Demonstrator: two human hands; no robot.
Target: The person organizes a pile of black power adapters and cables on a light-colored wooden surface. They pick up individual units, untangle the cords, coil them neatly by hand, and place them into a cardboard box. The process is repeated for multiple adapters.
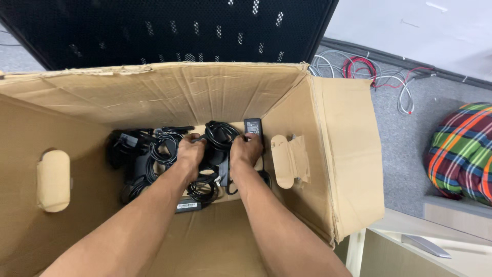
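Gripping one coiled black cable (pixel 221 134) — left hand (pixel 190 152) and right hand (pixel 246 152) both closed on it — inside one cardboard box (pixel 328 154).

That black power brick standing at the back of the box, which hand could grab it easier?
The right hand, probably. Its fingers already touch the upright black power brick deep in the brown cardboard box, while the left hand sits farther off on coiled black cables.
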